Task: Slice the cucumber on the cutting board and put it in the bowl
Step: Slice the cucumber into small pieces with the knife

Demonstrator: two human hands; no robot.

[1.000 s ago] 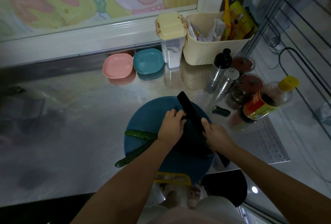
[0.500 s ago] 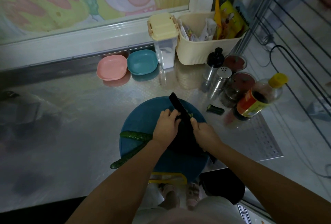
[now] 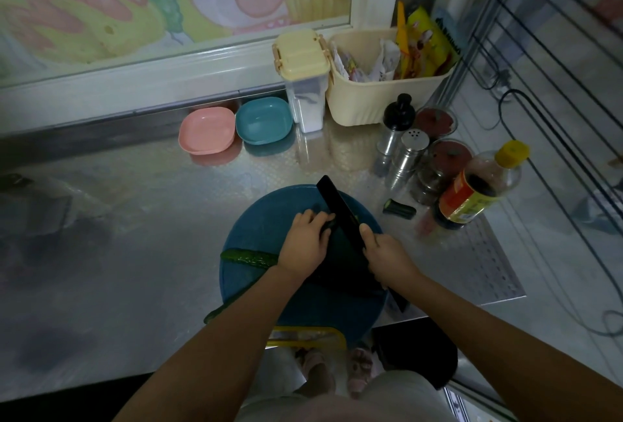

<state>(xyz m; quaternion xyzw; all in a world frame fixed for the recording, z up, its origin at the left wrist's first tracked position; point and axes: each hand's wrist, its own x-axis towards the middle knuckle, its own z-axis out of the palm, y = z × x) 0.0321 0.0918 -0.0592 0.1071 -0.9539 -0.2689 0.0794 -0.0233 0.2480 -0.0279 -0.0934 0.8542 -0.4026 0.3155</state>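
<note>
Slicing well means tucking the curled fingers (image 3: 312,219) of the left hand (image 3: 305,246) back from the knife (image 3: 337,205) as they pin the cucumber (image 3: 249,258) to the cutting board (image 3: 263,216), the right hand (image 3: 387,254) gripping its handle for even cuts

A steel counter (image 3: 135,236) carries everything, and a round blue cutting board (image 3: 263,219) lies at its near edge and hangs a little over it. Along the back wall stand a pink bowl (image 3: 206,131) and a teal bowl (image 3: 263,119) side by side, then a clear container with a yellow lid (image 3: 305,84) and a cream basket (image 3: 371,101). To the right of the board are a black-topped shaker (image 3: 396,124), a steel shaker (image 3: 409,158), two dark jars (image 3: 445,165), a yellow-capped sauce bottle (image 3: 478,185), and a short cucumber piece (image 3: 398,209) lying on the bare metal.
</note>
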